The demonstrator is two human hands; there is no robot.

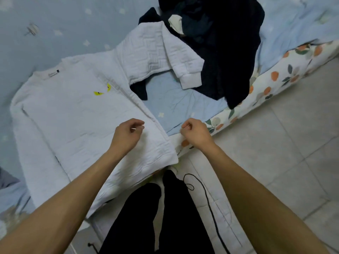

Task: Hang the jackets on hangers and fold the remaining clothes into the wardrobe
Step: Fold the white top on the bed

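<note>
Head view shows the bed [185, 99] carrying my white sweatshirt [77, 114], its hem overhanging the edge, so it could slide floorward; the dark clothes pile [220, 52] may snag its sleeve. Left hand [128, 133] and right hand [195, 132] fingers look curled, grasping nothing I can make out.

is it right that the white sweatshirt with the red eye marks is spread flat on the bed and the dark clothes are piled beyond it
Not quite: the eye marks are yellow, not red, as the head view shows. The rest holds: the white sweatshirt is spread flat on the bed, and the dark clothes are piled beyond it.
</note>
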